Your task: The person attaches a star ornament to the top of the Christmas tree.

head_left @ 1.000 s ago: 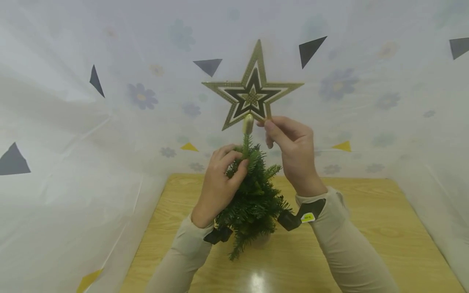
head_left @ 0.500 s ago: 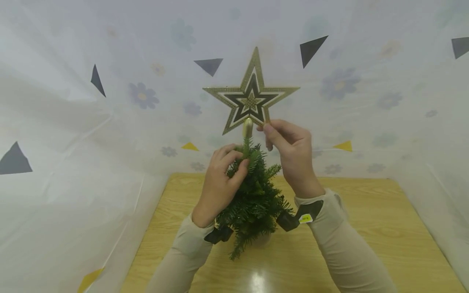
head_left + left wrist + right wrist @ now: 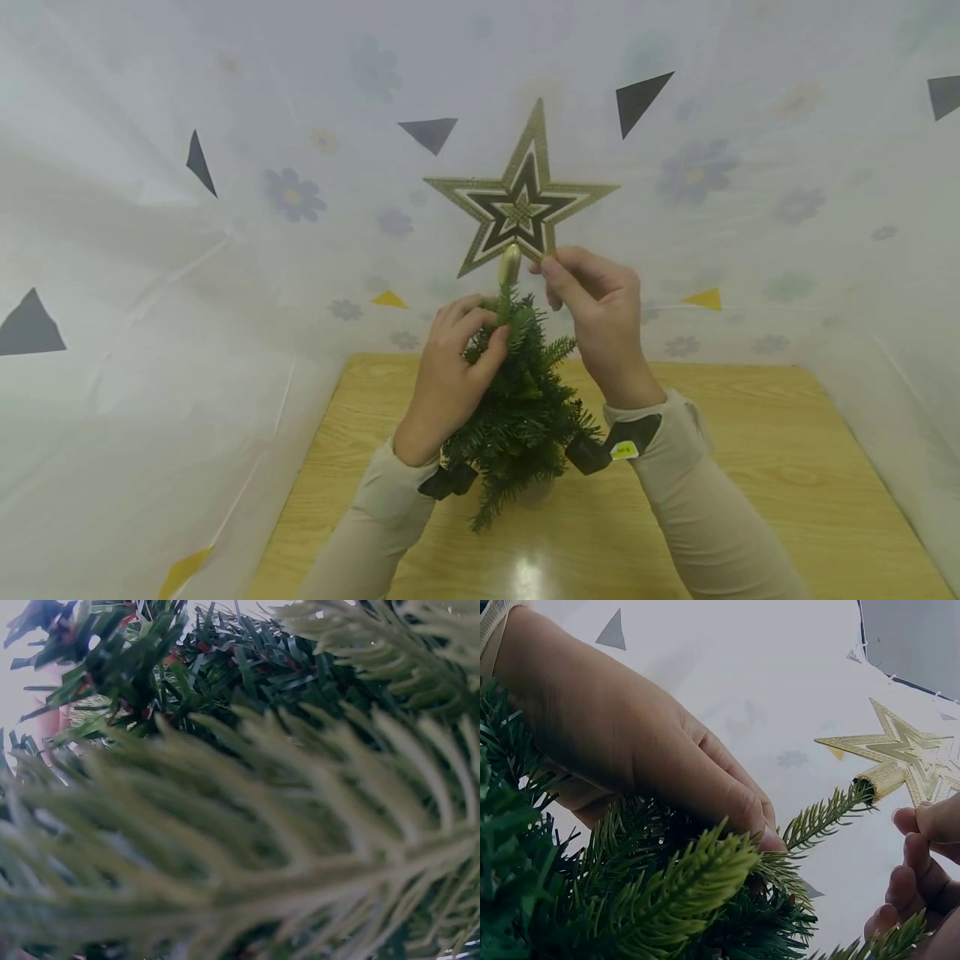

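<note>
A gold five-pointed star topper (image 3: 520, 212) stands above a small artificial Christmas tree (image 3: 525, 417). My right hand (image 3: 606, 321) pinches its lower right point between thumb and fingers. Lower down, my left hand (image 3: 448, 371) pinches the tree's top sprig just under its tip. The right wrist view shows the star's hollow gold socket (image 3: 886, 780), with the tip of the light green top sprig (image 3: 821, 821) at its open end. Blurred needles of a branch (image 3: 247, 885) fill the left wrist view and hide most of the left hand there.
The tree stands on a wooden table (image 3: 757, 467). Behind it hangs a pale flowered sheet (image 3: 787, 167) bearing several dark and yellow triangles. Black wrist cameras (image 3: 588, 452) sit close to the lower branches.
The star has come down a little towards the treetop, then shifted slightly right and tilted, with my right hand following it down. My left hand stays in place on the sprig.
</note>
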{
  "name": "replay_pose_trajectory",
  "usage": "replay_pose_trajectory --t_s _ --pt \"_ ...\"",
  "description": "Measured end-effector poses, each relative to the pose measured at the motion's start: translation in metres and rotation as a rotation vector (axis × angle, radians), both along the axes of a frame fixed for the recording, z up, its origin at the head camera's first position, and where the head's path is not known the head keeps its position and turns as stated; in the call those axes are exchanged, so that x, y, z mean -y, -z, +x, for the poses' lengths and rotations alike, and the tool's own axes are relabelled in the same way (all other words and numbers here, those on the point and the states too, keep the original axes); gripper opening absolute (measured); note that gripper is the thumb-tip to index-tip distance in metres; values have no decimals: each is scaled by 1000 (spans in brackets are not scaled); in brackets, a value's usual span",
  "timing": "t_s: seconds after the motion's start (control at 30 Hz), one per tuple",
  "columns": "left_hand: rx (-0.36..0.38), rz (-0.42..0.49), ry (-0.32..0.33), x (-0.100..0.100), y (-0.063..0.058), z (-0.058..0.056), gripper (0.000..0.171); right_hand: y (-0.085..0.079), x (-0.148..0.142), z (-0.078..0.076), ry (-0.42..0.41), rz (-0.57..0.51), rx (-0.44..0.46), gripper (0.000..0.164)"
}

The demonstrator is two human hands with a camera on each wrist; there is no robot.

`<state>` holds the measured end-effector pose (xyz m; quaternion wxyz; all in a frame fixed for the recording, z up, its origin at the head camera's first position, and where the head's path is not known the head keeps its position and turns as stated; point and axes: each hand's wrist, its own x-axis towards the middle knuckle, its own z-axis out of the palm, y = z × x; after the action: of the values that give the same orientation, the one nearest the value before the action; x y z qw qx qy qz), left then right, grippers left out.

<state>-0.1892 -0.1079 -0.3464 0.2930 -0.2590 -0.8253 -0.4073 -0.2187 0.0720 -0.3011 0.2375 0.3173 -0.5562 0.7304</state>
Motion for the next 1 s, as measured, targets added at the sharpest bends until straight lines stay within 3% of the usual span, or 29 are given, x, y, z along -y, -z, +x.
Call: replay_pose_trajectory --t_s 1.0 --pt "11 -8 -8 0 -2 -1 14 3 -4 -1 15 61 1 13"
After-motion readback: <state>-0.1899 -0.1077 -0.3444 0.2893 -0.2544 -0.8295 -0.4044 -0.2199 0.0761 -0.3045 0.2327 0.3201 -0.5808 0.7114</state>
